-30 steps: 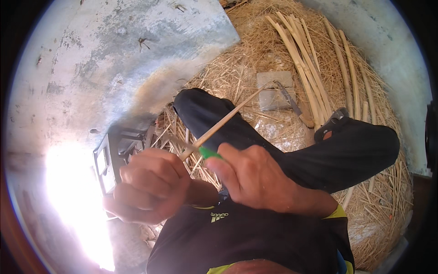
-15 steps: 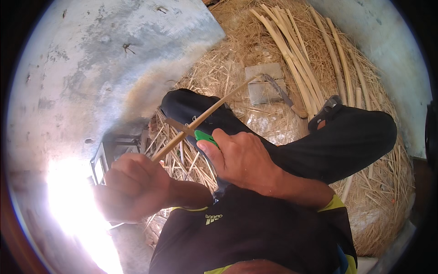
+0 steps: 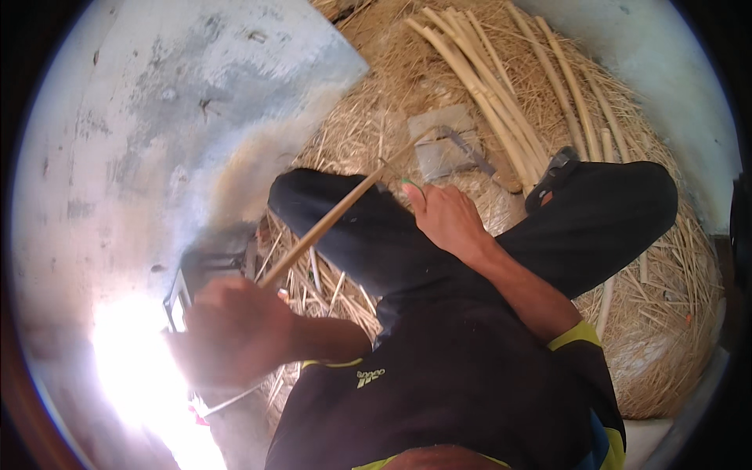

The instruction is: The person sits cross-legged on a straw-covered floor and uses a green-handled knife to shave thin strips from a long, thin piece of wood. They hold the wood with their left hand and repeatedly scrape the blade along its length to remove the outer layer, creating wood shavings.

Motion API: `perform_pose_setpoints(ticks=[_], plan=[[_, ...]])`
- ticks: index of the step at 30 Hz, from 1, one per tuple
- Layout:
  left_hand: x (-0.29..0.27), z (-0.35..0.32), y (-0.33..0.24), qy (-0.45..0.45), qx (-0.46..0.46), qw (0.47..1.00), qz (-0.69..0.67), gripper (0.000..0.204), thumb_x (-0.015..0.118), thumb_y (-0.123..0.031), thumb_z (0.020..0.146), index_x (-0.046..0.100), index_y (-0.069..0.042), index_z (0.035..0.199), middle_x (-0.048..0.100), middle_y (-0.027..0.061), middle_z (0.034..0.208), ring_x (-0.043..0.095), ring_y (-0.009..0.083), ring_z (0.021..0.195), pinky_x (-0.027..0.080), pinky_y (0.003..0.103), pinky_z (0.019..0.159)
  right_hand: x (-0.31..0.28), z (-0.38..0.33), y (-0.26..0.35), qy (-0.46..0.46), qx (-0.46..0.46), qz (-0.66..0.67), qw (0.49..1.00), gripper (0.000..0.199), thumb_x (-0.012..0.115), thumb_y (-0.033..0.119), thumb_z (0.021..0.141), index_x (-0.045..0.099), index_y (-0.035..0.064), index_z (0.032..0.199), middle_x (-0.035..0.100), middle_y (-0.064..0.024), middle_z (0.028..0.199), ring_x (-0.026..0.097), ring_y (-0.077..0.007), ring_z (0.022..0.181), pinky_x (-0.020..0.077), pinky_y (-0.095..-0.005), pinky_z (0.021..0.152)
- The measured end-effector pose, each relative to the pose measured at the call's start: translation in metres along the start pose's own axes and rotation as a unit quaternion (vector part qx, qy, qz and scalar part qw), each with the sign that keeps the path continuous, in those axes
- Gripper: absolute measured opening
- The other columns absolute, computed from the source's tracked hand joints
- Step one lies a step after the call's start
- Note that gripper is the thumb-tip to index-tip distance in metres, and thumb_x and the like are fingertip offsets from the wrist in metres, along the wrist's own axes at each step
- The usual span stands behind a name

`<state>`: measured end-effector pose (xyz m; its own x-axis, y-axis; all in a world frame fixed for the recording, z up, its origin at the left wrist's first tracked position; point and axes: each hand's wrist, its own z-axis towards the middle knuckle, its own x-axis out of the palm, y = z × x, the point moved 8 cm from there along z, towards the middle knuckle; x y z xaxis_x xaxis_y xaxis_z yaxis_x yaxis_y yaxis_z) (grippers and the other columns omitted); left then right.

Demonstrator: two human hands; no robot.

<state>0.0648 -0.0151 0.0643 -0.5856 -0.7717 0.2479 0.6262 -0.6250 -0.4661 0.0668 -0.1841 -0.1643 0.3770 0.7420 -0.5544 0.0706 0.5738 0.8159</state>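
Observation:
My left hand [image 3: 239, 325], blurred by motion, is closed round the near end of a long pale bamboo strip [image 3: 317, 231]. The strip slants up and to the right over my bent left leg, its far end reaching above the grey block. My right hand [image 3: 448, 219] grips a green-handled knife [image 3: 410, 186]. Only a bit of the handle shows, and the blade is thin and hard to make out. It appears to be at the far part of the strip; whether it touches I cannot tell.
A grey block [image 3: 439, 160] lies on straw and shavings, with a curved sickle-like tool [image 3: 482, 160] over it. Long split strips [image 3: 486, 86] and round poles [image 3: 560, 70] lie beyond to the right. A pale wall [image 3: 196, 94] rises on the left, with bright light low beside it.
My right hand and the knife have moved away from me along the strip, toward its far end. The left hand stays on the near end. The view has shifted slightly.

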Motion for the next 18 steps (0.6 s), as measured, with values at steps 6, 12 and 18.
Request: perform_pose_setpoints(ticks=[6,12,18], plan=[[0.007,0.002,0.008,0.028,0.012,0.998,0.049,0.045,0.023,-0.029,0.100,0.022,-0.018,0.057,0.018,-0.0051,0.047,0.008,0.0055,0.038,0.011,0.023,0.034,-0.019,-0.015,0.063,0.076,-0.056,0.125,0.988,0.049,0.039,0.037,0.097,0.056,-0.0017,0.074,0.055,-0.0235,0.054,0.057,-0.0422,0.052,0.0467,-0.0480,0.049],[-0.008,0.003,-0.005,0.014,0.017,0.995,0.098,0.045,0.024,-0.030,0.100,0.023,-0.019,0.056,0.021,-0.0054,0.048,0.010,0.0052,0.038,0.012,0.023,0.035,0.012,0.001,0.006,0.053,0.020,0.074,0.996,0.044,0.041,0.034,0.097,0.054,0.0002,0.072,0.054,-0.0230,0.058,0.055,-0.0437,0.057,0.0428,-0.0479,0.050],[0.002,-0.003,-0.001,0.021,0.021,0.999,0.037,0.045,0.026,-0.029,0.100,0.024,-0.019,0.056,0.021,-0.0057,0.049,0.010,0.0060,0.039,0.013,0.023,0.038,-0.005,-0.010,0.064,0.091,-0.059,0.151,0.982,0.046,0.042,0.036,0.097,0.056,0.0000,0.071,0.058,-0.0243,0.061,0.060,-0.0401,0.057,0.0492,-0.0473,0.053]])
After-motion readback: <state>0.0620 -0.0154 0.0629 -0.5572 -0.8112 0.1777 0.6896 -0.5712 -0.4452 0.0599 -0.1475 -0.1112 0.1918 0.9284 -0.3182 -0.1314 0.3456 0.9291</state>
